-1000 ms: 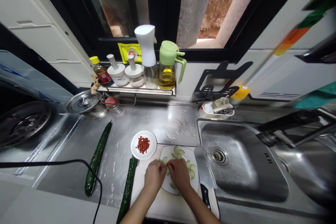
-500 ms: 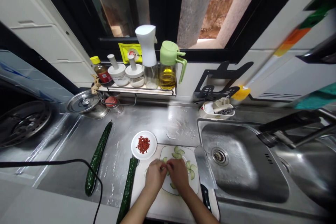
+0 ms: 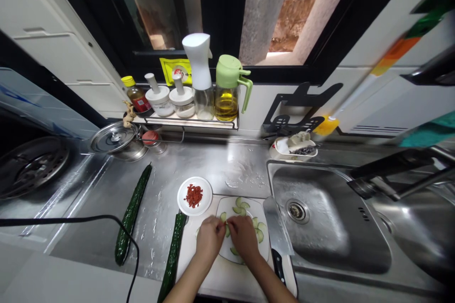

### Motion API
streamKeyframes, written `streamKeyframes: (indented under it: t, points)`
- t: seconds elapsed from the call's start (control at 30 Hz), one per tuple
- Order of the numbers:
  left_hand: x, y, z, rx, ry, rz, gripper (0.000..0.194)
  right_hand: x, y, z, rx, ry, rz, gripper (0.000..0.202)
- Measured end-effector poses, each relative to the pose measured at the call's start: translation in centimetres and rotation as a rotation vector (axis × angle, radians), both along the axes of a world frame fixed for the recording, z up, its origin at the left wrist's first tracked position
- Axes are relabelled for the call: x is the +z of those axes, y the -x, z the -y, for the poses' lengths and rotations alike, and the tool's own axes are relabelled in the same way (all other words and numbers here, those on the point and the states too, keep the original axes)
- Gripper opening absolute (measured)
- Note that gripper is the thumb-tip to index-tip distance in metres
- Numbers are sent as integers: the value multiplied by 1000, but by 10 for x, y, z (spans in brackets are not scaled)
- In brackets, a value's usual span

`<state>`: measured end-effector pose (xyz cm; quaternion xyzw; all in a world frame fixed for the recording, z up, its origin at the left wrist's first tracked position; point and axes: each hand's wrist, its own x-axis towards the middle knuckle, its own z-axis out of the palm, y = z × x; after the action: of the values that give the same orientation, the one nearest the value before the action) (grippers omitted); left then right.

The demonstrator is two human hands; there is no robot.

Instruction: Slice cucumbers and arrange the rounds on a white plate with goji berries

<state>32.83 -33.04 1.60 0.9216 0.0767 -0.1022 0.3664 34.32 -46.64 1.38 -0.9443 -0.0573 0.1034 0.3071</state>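
Observation:
Over a white plate (image 3: 262,252) my left hand (image 3: 210,237) and my right hand (image 3: 242,236) meet with bent, pinching fingertips. Whatever sits between the fingertips is too small to make out. Thin green cucumber slices (image 3: 241,205) lie on the plate in small curved groups, some partly hidden by my hands. Under the plate is a pale cutting board (image 3: 222,283). A cleaver (image 3: 277,227) rests along the board's right side, its black handle toward me. Beyond my left hand a small white dish (image 3: 182,202) holds red dried berries (image 3: 194,196).
A cut cucumber (image 3: 173,253) lies along the board's left edge; a whole cucumber (image 3: 133,215) is farther left. A black cable (image 3: 88,218) crosses the left side. The steel sink (image 3: 330,227) is at right. Behind, a shelf (image 3: 192,123) carries bottles and jars; a lidded pot (image 3: 117,139) stands left.
My hands stay over the plate, with the fingertips shifting slightly. A small gap now shows between them. The dish, cucumbers and cleaver have not moved.

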Motion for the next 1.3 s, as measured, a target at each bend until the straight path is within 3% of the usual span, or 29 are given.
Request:
streamKeyframes:
  t: [0.57,0.77,0.87,1.07,1.3]
  points:
    - [-8,3,-5,-16,-21,-7,12,-1,2,1,15,42,52,20]
    - [-3,0,-8,-23,-2,25,13,-2,1,2,19,50,53,20]
    - [2,-4,-20,31,-29,53,17,2,1,4,19,51,55,21]
    - [3,-17,-65,258,-211,-31,19,7,3,7,10,40,57,23]
    - [-7,-26,-76,272,-300,-36,19,6,5,8,9,39,49,22]
